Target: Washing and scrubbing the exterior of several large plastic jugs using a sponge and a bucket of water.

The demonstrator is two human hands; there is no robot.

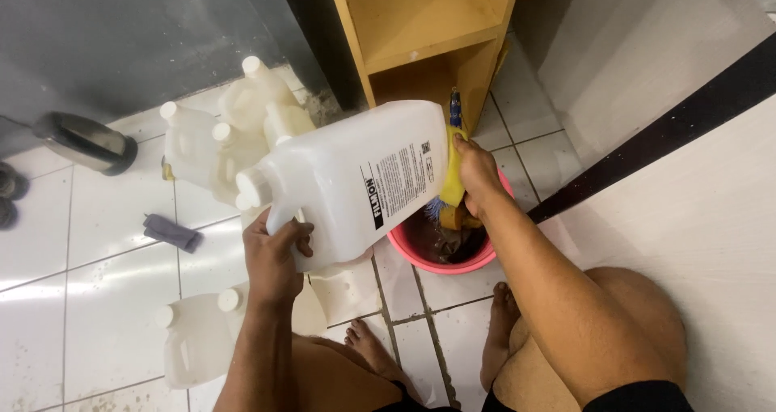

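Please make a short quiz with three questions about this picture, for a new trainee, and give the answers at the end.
1. True or false: the left hand grips the handle of the white jug.
2. What does the right hand press against the jug's base? A) a grey cloth B) a yellow brush C) a metal cup
3. What stands on the floor directly under the jug's base?

Key
1. True.
2. B, the yellow brush.
3. The pink bucket.
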